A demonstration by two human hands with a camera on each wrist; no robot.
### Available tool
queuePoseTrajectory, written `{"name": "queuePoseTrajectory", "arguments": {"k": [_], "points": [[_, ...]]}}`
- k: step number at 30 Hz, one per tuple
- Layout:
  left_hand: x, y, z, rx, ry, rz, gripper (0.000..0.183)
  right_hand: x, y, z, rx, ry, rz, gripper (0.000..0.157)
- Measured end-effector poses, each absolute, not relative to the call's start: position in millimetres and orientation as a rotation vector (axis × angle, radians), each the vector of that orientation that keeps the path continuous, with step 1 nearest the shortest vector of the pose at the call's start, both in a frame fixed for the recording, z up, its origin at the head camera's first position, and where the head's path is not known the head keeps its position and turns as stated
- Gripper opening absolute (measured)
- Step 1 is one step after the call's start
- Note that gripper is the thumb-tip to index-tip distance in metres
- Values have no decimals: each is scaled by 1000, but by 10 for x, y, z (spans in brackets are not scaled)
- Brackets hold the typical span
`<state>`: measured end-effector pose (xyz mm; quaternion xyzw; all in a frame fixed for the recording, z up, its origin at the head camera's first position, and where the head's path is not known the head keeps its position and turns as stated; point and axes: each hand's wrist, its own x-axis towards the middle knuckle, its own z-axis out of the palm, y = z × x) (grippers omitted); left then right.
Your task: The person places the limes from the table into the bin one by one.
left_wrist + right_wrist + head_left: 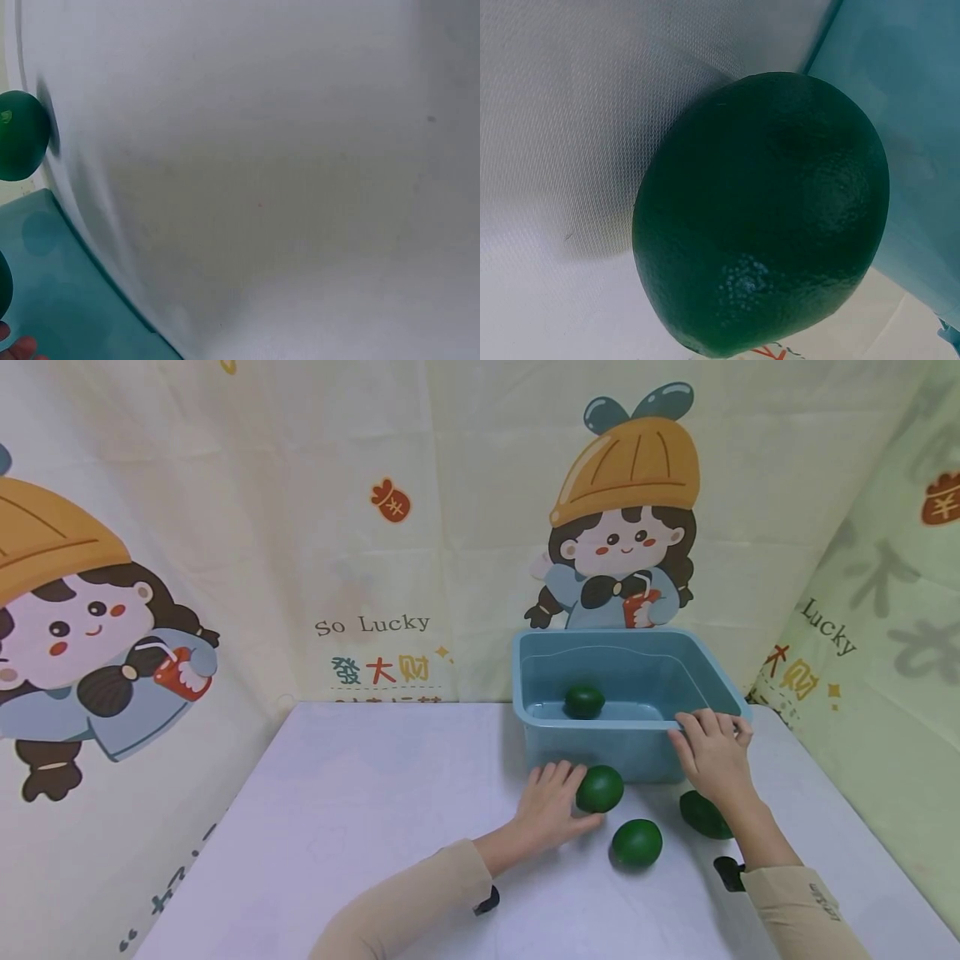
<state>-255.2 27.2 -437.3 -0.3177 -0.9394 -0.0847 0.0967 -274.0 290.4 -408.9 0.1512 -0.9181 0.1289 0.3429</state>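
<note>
My left hand (551, 802) is at a green lime (600, 789) in front of the blue plastic bin (600, 752). Its fingers are spread, the index fingertip right at the lime's left side and the thumb below it. In the left wrist view, fingertips (21, 349) show beside that lime (4, 285). My right hand (716, 752) grips the bin's front rim near the right corner, fingers over the edge and thumb outside. Another lime (705, 816) lies under the right wrist, partly hidden; it fills much of the right wrist view (761, 217).
A third loose lime (637, 843) lies on the white tabletop (375, 793), nearer to me. One more lime (583, 702) is inside the bin. Behind the table hangs a printed cloth (360, 552) with cartoon figures.
</note>
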Motion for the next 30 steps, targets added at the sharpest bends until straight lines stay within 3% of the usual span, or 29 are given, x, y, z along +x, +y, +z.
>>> {"name": "queuePoseTrajectory", "arguments": {"k": [30], "points": [[-2505,15,-4107,-960,-2694,-457,62,-2729,2897,-4076,381,-2417,320,56]]}}
